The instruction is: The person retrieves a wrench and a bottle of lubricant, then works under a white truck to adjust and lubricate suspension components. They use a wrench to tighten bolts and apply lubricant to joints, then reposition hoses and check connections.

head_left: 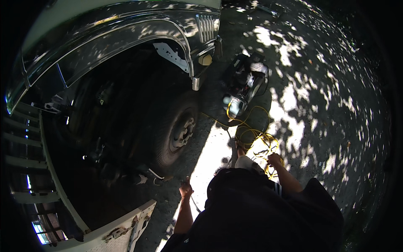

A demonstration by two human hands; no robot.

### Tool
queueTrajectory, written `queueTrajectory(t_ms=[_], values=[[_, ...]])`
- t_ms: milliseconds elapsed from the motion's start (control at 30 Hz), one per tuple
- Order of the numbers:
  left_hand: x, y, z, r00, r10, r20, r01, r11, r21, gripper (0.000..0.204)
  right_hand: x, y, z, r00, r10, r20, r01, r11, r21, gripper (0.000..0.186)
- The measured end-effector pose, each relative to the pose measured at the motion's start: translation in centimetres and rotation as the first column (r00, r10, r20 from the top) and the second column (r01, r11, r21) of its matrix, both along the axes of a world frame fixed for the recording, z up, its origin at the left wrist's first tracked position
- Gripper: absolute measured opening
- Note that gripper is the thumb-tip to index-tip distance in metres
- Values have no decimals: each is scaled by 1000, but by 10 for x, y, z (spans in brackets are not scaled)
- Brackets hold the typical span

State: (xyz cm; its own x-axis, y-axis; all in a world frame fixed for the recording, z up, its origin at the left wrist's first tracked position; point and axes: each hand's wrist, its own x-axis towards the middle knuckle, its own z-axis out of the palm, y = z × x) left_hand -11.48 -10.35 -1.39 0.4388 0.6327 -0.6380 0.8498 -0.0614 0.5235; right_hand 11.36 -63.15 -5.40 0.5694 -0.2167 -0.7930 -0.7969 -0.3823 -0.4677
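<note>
My left hand is low over the ground, at the edge of a bright sunlit strip, with fingers partly stretched out and nothing visible in them. Beyond it stands a vehicle wheel, its dark tyre under the open wheel arch and its hub facing me. My right hand is beside my knee with its fingers curled in. Loops of yellow cord lie right by it; whether the fingers hold any of the cord is hidden. A metal part with a curved light rod shows near the wheel's lower edge.
The dark, shiny vehicle body arches across the upper left. A pale slatted frame and a white panel with a latch border the lower left. Past the cord sits a black and silver machine on sun-dappled ground.
</note>
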Motion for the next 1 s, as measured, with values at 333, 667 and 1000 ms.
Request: queueTrajectory(t_ms=[333,667,1000], values=[[271,133,92,1000,-20,0,15,746,666,66,176,124,-73,541,797,268,-589,586,-556,36],[400,182,21,975,52,-217,163,497,852,67,320,231,-157,821,570,22,-532,780,-329,48],[414,159,30,967,148,-207,150,324,934,51,418,248,-366,832,500,239,-312,779,-543,51]])
